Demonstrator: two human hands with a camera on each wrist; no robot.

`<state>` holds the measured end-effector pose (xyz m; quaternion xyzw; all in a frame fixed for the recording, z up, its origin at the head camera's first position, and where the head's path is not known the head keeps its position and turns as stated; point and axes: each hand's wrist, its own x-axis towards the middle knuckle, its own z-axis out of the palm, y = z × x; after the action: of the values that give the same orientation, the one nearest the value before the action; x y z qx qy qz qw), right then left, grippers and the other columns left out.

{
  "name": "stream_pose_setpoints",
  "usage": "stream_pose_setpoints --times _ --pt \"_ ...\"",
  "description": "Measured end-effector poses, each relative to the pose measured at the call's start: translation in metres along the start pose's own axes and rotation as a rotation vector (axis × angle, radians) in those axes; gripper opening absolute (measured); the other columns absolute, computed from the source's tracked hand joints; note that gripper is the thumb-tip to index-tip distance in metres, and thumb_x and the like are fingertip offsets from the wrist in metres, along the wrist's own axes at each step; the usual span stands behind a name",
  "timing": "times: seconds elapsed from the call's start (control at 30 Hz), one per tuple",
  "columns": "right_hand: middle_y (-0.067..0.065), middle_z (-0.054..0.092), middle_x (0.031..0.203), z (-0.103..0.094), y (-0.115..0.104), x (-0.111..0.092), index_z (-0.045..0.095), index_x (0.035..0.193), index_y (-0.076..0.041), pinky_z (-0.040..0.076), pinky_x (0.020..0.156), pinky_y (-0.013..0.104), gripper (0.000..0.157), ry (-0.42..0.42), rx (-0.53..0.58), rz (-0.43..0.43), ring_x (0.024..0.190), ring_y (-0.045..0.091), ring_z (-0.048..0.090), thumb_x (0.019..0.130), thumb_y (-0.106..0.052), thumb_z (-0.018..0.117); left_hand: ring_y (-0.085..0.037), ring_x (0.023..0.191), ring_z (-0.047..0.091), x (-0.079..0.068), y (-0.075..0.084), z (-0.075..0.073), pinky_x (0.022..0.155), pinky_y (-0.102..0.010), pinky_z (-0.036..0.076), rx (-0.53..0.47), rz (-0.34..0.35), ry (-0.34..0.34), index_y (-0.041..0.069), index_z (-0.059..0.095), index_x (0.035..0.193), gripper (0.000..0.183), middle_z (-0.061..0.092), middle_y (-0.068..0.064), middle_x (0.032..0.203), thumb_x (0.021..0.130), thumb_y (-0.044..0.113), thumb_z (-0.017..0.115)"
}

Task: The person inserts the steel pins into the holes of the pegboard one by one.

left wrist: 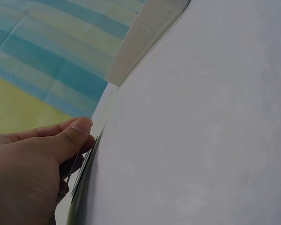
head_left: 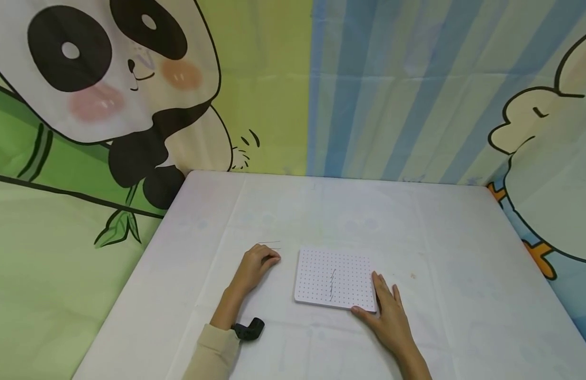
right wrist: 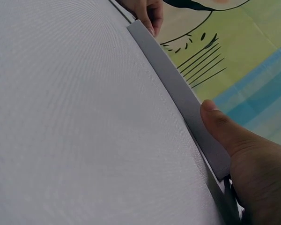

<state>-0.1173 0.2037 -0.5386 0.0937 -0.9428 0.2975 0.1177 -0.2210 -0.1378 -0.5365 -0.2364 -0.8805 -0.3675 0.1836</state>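
Observation:
A white dotted board (head_left: 334, 269) lies flat on the white table (head_left: 454, 295), with a short zigzag of thread (head_left: 332, 285) stitched in its middle. My right hand (head_left: 386, 312) rests flat at the board's near right corner, fingers straight along its right edge and thumb (right wrist: 215, 117) pressed against the board's side (right wrist: 178, 89). My left hand (head_left: 258, 265) sits left of the board, fingers curled. Its thumb (left wrist: 77, 129) and fingertips pinch a thin wire (head_left: 270, 243) that lies on the cloth. The left hand (right wrist: 147, 11) also shows beyond the board's far end in the right wrist view.
A cartoon panda and striped backdrop (head_left: 321, 89) hangs close behind and around the table. A black wrist camera mount (head_left: 249, 328) sits on my left forearm. The cloth stretches bare to the right and behind the board.

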Motion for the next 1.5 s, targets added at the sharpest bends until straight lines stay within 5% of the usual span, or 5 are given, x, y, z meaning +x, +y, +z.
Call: stream_pose_setpoints --times 0.37,0.9,1.07,1.3,1.5 --pt "0.019 0.031 0.144 0.0 0.001 0.001 0.027 0.142 0.004 0.002 0.111 0.043 0.101 -0.029 -0.002 0.039 0.133 0.034 0.025 0.073 -0.055 0.07 -0.01 0.085 0.058 0.002 0.0 0.001 0.072 -0.024 0.049 -0.098 0.016 0.014 0.013 0.072 0.09 0.007 0.065 0.007 0.087 0.084 0.012 0.068" --pt "0.02 0.032 0.143 0.001 0.001 0.001 0.027 0.141 0.005 0.001 0.111 0.043 0.1 -0.017 0.008 0.028 0.133 0.034 0.025 0.073 -0.053 0.071 -0.008 0.068 0.054 0.008 0.009 0.0 0.058 -0.02 0.042 -0.271 -0.047 0.17 0.013 0.071 0.089 0.007 0.067 0.003 0.081 0.084 0.015 0.067" --pt "0.02 0.033 0.143 0.0 0.0 0.002 0.027 0.141 0.005 0.002 0.111 0.044 0.1 -0.014 0.002 0.025 0.133 0.035 0.026 0.073 -0.053 0.072 -0.016 0.069 0.062 0.014 0.028 0.001 0.06 -0.023 0.047 -0.436 -0.075 0.184 0.007 0.07 0.089 0.007 0.068 -0.005 0.081 0.084 0.008 0.067" --pt "0.019 0.032 0.144 0.0 0.0 0.003 0.027 0.142 0.005 0.003 0.111 0.044 0.101 -0.022 -0.004 0.038 0.133 0.034 0.025 0.072 -0.055 0.071 -0.025 0.069 0.065 0.023 0.086 -0.002 0.058 -0.027 0.051 -0.547 -0.085 0.168 -0.005 0.066 0.088 0.007 0.067 -0.015 0.078 0.081 -0.004 0.066" --pt "0.019 0.033 0.143 0.001 0.0 0.003 0.027 0.142 0.004 0.002 0.111 0.044 0.101 -0.017 -0.004 0.032 0.133 0.034 0.026 0.072 -0.054 0.071 -0.025 0.07 0.067 0.024 0.105 0.02 0.057 -0.027 0.053 -0.582 -0.028 0.151 -0.005 0.064 0.089 0.007 0.068 -0.016 0.078 0.082 -0.006 0.065"
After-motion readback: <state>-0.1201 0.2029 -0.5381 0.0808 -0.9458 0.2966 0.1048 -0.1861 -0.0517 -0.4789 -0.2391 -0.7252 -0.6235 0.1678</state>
